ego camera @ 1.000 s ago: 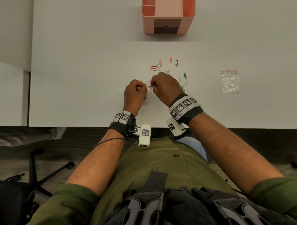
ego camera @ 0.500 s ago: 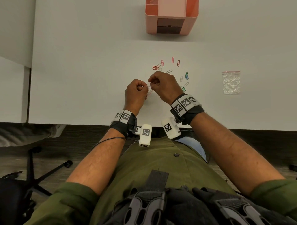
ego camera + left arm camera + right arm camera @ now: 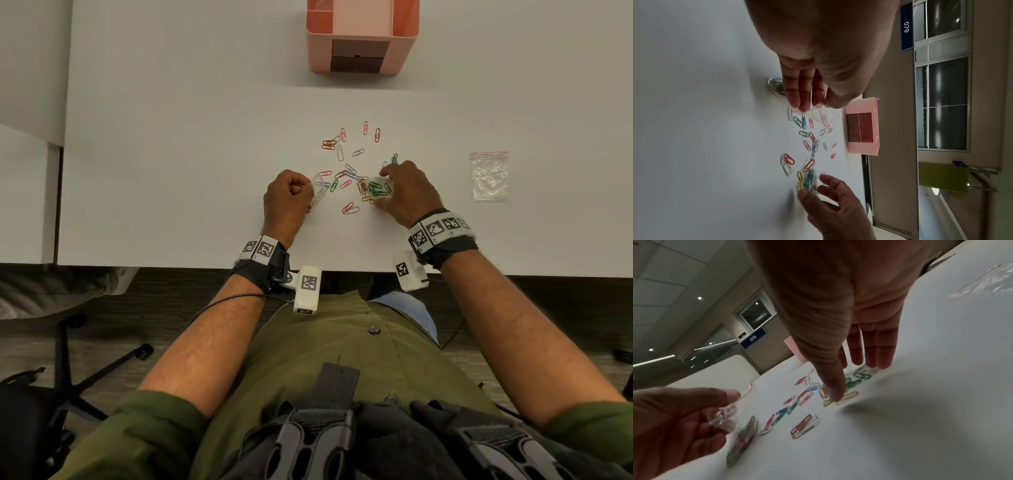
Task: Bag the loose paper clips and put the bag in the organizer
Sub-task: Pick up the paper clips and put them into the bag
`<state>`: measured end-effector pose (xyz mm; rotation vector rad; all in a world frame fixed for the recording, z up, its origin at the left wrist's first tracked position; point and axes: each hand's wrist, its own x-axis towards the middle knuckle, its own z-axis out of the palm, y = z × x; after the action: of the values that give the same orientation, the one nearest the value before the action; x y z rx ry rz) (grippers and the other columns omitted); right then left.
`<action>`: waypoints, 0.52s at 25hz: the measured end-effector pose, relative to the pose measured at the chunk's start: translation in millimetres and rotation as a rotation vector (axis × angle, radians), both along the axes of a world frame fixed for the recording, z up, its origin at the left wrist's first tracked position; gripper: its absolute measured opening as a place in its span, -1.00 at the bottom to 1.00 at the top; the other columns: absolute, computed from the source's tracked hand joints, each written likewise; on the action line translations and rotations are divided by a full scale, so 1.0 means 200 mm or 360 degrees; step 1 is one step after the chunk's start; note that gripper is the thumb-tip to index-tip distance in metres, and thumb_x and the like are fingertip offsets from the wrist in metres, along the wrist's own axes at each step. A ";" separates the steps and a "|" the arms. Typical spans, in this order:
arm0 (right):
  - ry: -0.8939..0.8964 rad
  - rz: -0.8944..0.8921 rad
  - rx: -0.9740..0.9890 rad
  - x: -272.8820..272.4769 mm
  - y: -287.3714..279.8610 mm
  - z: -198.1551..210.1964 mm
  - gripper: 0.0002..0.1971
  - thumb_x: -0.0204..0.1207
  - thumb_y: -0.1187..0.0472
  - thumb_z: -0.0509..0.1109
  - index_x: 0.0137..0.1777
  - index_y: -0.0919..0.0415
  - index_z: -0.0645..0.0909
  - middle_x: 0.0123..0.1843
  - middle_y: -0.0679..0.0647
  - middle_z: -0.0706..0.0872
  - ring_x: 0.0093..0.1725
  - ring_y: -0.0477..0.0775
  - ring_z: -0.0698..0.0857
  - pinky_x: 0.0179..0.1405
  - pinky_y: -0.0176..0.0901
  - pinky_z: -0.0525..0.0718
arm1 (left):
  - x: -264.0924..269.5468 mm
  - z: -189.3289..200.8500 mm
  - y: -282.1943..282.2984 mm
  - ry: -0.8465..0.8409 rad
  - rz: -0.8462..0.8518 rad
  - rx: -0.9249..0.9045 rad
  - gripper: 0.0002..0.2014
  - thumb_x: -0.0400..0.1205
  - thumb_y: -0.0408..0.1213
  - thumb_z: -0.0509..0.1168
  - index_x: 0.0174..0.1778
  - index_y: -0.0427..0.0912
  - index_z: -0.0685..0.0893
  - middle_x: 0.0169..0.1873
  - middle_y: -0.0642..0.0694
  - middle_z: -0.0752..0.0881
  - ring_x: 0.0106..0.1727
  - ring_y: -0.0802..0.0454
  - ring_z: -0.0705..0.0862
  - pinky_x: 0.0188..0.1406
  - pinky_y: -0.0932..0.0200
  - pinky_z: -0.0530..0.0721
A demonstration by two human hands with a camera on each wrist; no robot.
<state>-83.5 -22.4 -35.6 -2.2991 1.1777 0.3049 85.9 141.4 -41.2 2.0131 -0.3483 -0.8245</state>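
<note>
Several coloured paper clips (image 3: 349, 208) lie scattered on the white table (image 3: 171, 154). My left hand (image 3: 308, 192) pinches the mouth of a small clear zip bag (image 3: 318, 190) with a red strip; some clips are inside it. The left wrist view shows the bag (image 3: 818, 113) hanging from my left hand (image 3: 812, 105). My right hand (image 3: 380, 186) is spread over a dense cluster of clips, fingers straight. In the right wrist view, my right hand (image 3: 854, 381) touches the clips (image 3: 846, 395) with the thumb tip. The bag (image 3: 740, 431) is at the left. The pink organizer (image 3: 359, 37) stands at the table's far edge.
A second clear zip bag (image 3: 489, 176) lies flat on the table to the right of my right hand. The table's near edge runs just behind my wrists. An office chair base (image 3: 85, 370) stands on the floor at the lower left.
My right hand has left the bag and moved right onto the cluster of clips. The left hand stays in place and now holds the bag alone.
</note>
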 end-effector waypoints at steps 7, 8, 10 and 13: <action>-0.0149 0.0114 0.0013 0.08 0.07 -0.06 -0.45 0.45 0.19 0.59 0.42 0.21 0.54 0.33 0.21 0.52 0.27 0.25 0.60 0.20 0.03 0.61 | -0.01 0.00 0.00 -0.0002 -0.0001 -0.0003 -0.97 0.71 -0.30 0.38 -0.05 -0.12 0.69 -0.20 0.05 0.81 -0.24 0.10 0.82 -0.33 0.20 0.76; -0.0164 0.0110 -0.0010 0.10 0.07 -0.07 -0.51 0.47 0.19 0.57 0.38 0.22 0.56 0.30 0.21 0.55 0.22 0.25 0.62 0.16 0.02 0.62 | -0.01 0.00 0.00 -0.0001 0.0002 -0.0003 -0.97 0.71 -0.30 0.39 -0.05 -0.12 0.69 -0.18 0.02 0.82 -0.25 0.09 0.82 -0.34 0.21 0.76; -0.0179 0.0097 -0.0054 0.12 0.06 -0.07 -0.63 0.52 0.18 0.53 0.29 0.22 0.60 0.23 0.20 0.58 0.14 0.24 0.65 0.08 0.00 0.61 | 0.00 0.01 0.00 -0.0003 0.0010 -0.0003 -0.95 0.71 -0.30 0.39 -0.06 -0.11 0.68 -0.15 -0.02 0.83 -0.23 0.07 0.83 -0.34 0.22 0.74; -0.0190 0.0112 -0.0135 0.13 0.06 -0.08 -0.74 0.57 0.14 0.47 0.20 0.23 0.64 0.16 0.19 0.63 0.08 0.23 0.67 0.04 0.01 0.63 | 0.00 0.01 0.00 -0.0010 0.0014 -0.0006 -0.90 0.71 -0.30 0.39 -0.11 -0.05 0.67 -0.15 -0.03 0.84 -0.18 0.03 0.85 -0.32 0.18 0.76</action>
<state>-57.8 -10.8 -51.6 -2.3998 1.0708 0.1431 85.9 142.1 -39.2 2.0127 -0.3444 -0.8116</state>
